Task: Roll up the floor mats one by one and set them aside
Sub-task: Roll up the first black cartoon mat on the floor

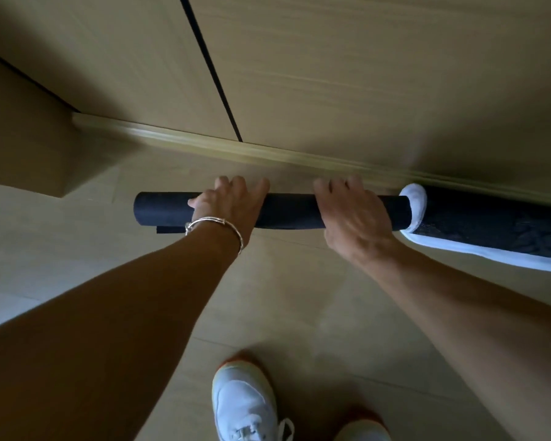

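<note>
Rolled dark mat (287,214) lies on the floor (77,265), long axis running left to right, just beside the baseboard (204,144); left hand (229,205) wrapped over it left of middle, bracelet (217,227) at the wrist; right hand (353,214) curled over it right of middle; a second roll (477,218), white-edged, lies end to end beyond; the free end is leftward, so likely a two-handed lift.
</note>
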Available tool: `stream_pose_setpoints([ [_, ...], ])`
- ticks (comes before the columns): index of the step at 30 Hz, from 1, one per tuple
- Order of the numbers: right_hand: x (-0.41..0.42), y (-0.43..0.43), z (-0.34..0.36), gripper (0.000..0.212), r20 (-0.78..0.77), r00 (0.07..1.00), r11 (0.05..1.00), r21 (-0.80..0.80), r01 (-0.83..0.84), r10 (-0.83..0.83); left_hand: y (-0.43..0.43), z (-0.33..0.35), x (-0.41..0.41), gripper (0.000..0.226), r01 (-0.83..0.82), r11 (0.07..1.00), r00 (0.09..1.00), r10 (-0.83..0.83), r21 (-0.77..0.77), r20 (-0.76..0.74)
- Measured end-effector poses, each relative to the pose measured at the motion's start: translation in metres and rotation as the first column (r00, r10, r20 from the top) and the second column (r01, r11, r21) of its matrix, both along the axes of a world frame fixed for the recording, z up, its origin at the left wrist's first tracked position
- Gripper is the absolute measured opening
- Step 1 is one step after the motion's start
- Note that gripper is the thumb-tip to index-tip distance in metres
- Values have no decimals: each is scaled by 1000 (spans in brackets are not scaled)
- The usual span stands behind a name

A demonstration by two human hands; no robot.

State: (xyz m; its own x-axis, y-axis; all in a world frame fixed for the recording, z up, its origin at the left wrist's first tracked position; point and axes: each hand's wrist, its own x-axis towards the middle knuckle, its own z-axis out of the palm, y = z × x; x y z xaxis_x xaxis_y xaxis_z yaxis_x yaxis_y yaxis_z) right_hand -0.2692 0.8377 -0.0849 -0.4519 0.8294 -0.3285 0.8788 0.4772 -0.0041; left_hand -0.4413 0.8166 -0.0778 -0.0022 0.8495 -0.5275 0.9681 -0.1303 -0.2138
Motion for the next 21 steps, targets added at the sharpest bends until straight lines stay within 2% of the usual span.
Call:
stream_pose_setpoints([
  [2, 2, 11, -10, 44, 1, 999, 999, 8, 39, -39, 10, -13, 0, 62, 39, 998, 999, -39, 54, -5],
  [5, 7, 22, -30, 41, 9, 994, 994, 29, 106, -106, 25, -29, 1, 74, 76, 989, 996, -81, 130, 39],
  [8, 17, 30, -52, 39, -6, 985, 983, 74, 170, -170, 26, -39, 9, 87, 51, 998, 978, -59, 45, 202],
  [10, 21, 33, -64, 38, -32, 978, 969, 129, 209, -207, 21, -43, 15, 90, 10, 999, 972, 0, -42, 235],
  [12, 17, 33, -67, 36, -25, 971, 965, 110, 240, -239, 20, -44, 19, 89, -39, 994, 965, 65, -107, 253],
  [14, 12, 33, -65, 38, 13, 958, 958, 24, 287, -287, 26, -43, 22, 87, -79, 981, 955, 126, -179, 268],
  [17, 9, 36, -47, 62, 82, 937, 909, -228, 349, -340, 37, -33, 27, 84, -110, 945, 950, 191, -307, 246],
  [18, 9, 37, -36, 63, 67, 931, 885, -293, 363, -359, 39, -26, 28, 83, -116, 934, 949, 205, -339, 241],
  [21, 10, 40, 2, 48, 29, 935, 862, -378, 337, -353, 44, 5, 29, 73, -107, 930, 945, 205, -351, 256],
])
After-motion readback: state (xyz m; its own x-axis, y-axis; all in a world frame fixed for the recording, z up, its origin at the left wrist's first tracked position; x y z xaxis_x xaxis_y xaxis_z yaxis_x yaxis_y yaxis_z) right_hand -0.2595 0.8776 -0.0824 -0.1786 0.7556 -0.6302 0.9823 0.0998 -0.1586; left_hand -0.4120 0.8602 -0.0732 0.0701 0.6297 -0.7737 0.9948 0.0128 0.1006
